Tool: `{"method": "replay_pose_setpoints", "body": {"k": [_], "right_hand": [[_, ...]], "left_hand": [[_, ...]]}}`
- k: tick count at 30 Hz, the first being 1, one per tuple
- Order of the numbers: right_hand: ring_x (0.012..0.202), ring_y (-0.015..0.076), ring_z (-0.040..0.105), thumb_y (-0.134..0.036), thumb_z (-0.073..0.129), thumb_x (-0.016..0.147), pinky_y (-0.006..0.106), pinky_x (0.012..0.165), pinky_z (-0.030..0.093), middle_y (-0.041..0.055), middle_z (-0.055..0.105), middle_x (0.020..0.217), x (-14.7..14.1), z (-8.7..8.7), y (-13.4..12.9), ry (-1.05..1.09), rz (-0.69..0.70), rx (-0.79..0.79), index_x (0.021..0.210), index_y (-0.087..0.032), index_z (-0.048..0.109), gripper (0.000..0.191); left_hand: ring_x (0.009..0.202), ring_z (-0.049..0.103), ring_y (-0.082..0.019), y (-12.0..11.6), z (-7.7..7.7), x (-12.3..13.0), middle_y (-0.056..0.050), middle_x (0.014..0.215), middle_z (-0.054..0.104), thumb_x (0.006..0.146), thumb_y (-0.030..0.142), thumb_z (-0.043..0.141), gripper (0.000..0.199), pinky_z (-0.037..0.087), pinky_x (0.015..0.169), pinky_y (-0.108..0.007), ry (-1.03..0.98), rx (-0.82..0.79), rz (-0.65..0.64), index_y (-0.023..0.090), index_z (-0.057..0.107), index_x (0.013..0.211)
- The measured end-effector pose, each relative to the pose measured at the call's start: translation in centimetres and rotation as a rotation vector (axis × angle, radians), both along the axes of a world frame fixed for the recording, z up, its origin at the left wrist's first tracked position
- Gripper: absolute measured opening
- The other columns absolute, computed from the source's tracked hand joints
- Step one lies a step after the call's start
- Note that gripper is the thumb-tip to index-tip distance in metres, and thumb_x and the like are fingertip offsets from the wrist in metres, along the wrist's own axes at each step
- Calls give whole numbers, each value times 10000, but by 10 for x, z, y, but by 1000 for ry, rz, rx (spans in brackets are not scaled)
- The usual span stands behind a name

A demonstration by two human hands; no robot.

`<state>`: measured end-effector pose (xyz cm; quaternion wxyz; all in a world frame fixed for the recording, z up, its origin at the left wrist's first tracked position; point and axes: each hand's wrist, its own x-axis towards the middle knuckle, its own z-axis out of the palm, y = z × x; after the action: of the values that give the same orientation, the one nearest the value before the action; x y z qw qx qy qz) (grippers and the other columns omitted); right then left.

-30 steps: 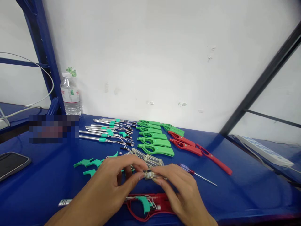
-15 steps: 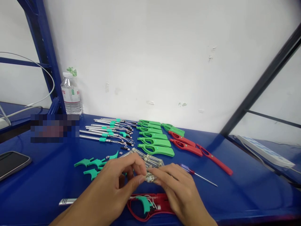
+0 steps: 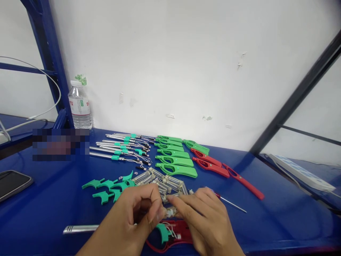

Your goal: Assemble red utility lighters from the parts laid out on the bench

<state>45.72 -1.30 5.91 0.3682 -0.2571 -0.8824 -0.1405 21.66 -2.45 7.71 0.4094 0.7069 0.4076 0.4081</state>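
Observation:
My right hand (image 3: 209, 218) holds a small clear lighter fuel tank (image 3: 172, 212), its fingers closed round the tank's right part. My left hand (image 3: 137, 217) is closed, thumb and forefinger pinching at the tank's left end; whether a tiny part sits between those fingertips is hidden. Below the hands lies an opened red lighter shell (image 3: 183, 229) with a green trigger (image 3: 163, 233) and white wires inside. A silver barrel (image 3: 80, 229) sticks out to the left, partly behind my left wrist. Just beyond my fingers lies a pile of clear fuel tanks (image 3: 173, 182).
Loose green triggers (image 3: 109, 184) lie left of the pile. Behind are silver barrels with wires (image 3: 102, 155), green shells (image 3: 177, 170) and red shells (image 3: 210, 167). A screwdriver (image 3: 231, 203) lies right, a phone (image 3: 14, 183) left. A water bottle (image 3: 80, 106) stands by the wall.
Both hands have come slightly lower and nearer with the clear tank, uncovering more of the tank pile and the green triggers behind. The left hand has shifted a little to the right.

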Motion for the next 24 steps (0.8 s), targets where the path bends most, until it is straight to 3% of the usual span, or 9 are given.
{"method": "replay_pose_setpoints", "body": {"k": [3,6,9,12,14,18,21,24], "right_hand": [[708,189,641,58,549,989,369,689,452,21,892,1052,-1,1,0,18,-9,23,1434,-192,676,526],[705,195,667,-1,534,1096,357,694,496,-6,843,962,-1,-3,-1,80,-36,-55,1322,-247,658,357],[858,243,781,-165,495,1210,351,784,610,26,819,1008,4,-13,-6,222,-115,-206,1274,-304,629,204],[1090,299,835,-273,574,1213,349,875,679,83,845,1214,12,-24,-12,301,-199,-310,1420,-330,615,218],[1074,277,840,-299,677,1176,308,850,691,61,841,1219,17,-28,-15,292,-215,-368,1401,-339,621,235],[982,197,804,-290,764,1130,254,880,672,-21,799,1124,22,-23,-15,220,-162,-610,1182,-343,647,138],[1119,197,800,-258,769,1132,279,990,649,-38,809,1195,21,-17,-13,140,-89,-762,1224,-369,700,159],[1134,207,810,-222,789,1122,300,1009,632,-35,826,1198,19,-14,-10,127,-10,-785,1213,-362,729,177]], "left_hand": [[609,481,-128,-2,5,-1,52,699,496,1083,729,678,585,418,541,-220,-54,-84,-33,257,513,779],[659,629,-156,-1,5,0,44,776,642,1101,660,673,402,499,562,-226,-48,-85,3,281,647,970],[794,748,-163,0,-1,0,47,952,808,1151,518,608,232,569,685,-223,75,94,68,339,755,1128],[852,786,-136,1,-2,-6,96,1017,867,1110,358,629,208,583,781,-194,186,313,144,394,831,1073],[846,809,-129,2,2,-11,110,981,878,1051,302,664,219,585,763,-178,214,380,175,398,857,1019],[839,838,-149,6,8,-17,86,937,884,1002,272,687,224,605,753,-200,254,377,144,377,881,963],[835,833,-155,8,4,-17,65,933,870,1012,233,653,260,609,755,-220,286,363,108,360,877,978],[905,830,-171,7,-7,-13,41,999,861,1040,208,639,268,614,807,-245,311,368,49,348,868,1032]]}}
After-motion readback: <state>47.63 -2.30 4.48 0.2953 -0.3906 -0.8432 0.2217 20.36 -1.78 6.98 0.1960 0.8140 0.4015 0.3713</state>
